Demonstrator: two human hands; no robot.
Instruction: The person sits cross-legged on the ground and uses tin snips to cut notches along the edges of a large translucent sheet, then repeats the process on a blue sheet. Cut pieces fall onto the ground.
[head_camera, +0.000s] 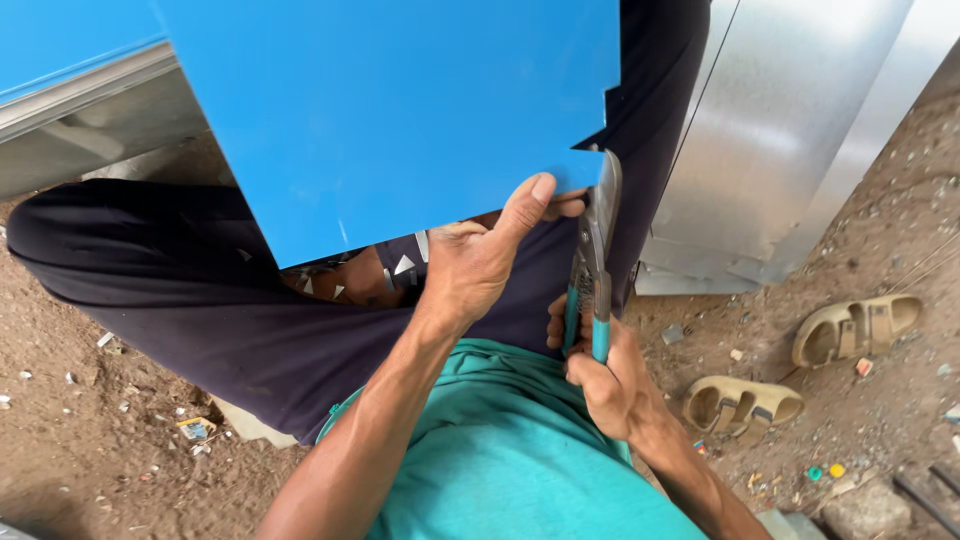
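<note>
Two hands show, the left hand pinching the lower edge of one blue metal sheet and the right hand closed round the handles of one pair of tin snips with teal grips. Two tan sandals lie on the dirt floor, one sandal farther out and the other sandal nearer the person. One stack of bare galvanised sheets leans at the right, their exact number unclear, and several small metal offcuts lie on the lap, too scattered to count.

Teal shirt, dark navy trousers, bare forearms, no gloves
</note>
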